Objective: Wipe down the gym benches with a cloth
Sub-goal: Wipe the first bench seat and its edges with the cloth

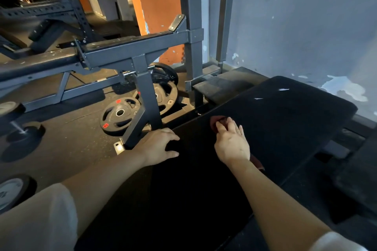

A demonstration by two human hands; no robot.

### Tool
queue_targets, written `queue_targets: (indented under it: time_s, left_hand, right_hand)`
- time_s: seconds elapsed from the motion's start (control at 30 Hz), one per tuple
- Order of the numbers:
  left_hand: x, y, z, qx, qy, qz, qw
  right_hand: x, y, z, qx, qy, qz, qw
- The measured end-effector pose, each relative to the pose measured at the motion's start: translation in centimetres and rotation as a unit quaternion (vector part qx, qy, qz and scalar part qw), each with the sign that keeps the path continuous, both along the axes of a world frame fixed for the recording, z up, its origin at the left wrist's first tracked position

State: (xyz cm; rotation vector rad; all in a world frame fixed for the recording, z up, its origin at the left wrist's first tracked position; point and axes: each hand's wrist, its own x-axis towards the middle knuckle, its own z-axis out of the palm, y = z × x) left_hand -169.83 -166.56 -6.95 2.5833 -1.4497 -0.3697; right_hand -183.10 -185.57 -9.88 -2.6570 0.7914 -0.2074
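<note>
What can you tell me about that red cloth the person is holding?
The cloth is dark red and looks soft and bunched up. Most of it is hidden under the right hand, whose fingers curl over it and press it onto the black bench pad. One crumpled bit pokes out past the fingertips, and another dark red strip shows by the wrist. The left hand does not touch it; it rests on the pad's edge.

The black bench pad [275,120] lies bare ahead of both hands toward its far end. A grey wall [306,26] closes its right side. On the left, a steel frame post [145,98] stands just beside the pad's edge, with weight plates [120,114] on the floor behind it.
</note>
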Motion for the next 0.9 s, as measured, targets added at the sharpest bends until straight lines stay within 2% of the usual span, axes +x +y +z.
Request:
queue_targets:
  time_s: [0.07, 0.2, 0.27, 0.37, 0.43, 0.57, 0.6, 0.67, 0.77, 0.8, 0.9]
  left_hand:
    - [-0.5, -0.1, 0.1, -0.004, 0.000, 0.000, 1.000]
    - [-1.8, -1.6, 0.3, -0.026, -0.010, 0.005, 1.000]
    - [-2.3, -2.5, 0.2, -0.020, -0.002, -0.011, 1.000]
    - [-2.9, -3.8, -0.1, -0.022, -0.005, -0.026, 0.999]
    - [-3.4, -5.0, -0.3, -0.030, -0.013, -0.034, 0.999]
    - [-4.2, -8.1, -0.4, -0.049, -0.027, -0.044, 0.997]
    - [-4.2, -8.8, -0.3, -0.048, -0.031, -0.046, 0.997]
    - [-3.9, -10.0, -0.2, -0.038, -0.031, -0.052, 0.997]
    - [-3.5, -11.5, -0.2, -0.028, -0.034, -0.054, 0.998]
    - [-3.3, -12.1, -0.2, -0.030, -0.036, -0.052, 0.998]
    - [-3.0, -14.5, -0.1, -0.033, -0.044, -0.048, 0.997]
  right_hand:
    - [0.0, 1.9, 0.1, 0.001, 0.000, 0.005, 1.000]
    - [-0.5, 3.8, -0.3, -0.009, -0.010, 0.156, 0.988]
    - [-1.9, 0.8, -0.6, -0.024, -0.020, 0.116, 0.993]
    - [-4.5, -3.7, -1.1, -0.037, -0.039, -0.070, 0.996]
    - [-4.6, -3.6, -1.1, -0.042, -0.037, -0.126, 0.991]
    - [-3.3, -1.0, -1.4, -0.044, -0.045, 0.061, 0.996]
    - [-3.4, -1.7, -1.4, -0.057, -0.041, 0.078, 0.994]
    - [-4.1, -5.0, -1.5, -0.078, -0.039, 0.029, 0.996]
    - [-5.1, -9.0, -1.2, -0.073, -0.040, -0.128, 0.988]
    - [-4.7, -9.1, -1.1, -0.064, -0.045, -0.138, 0.987]
    - [-3.3, -7.9, -1.3, -0.052, -0.056, -0.008, 0.997]
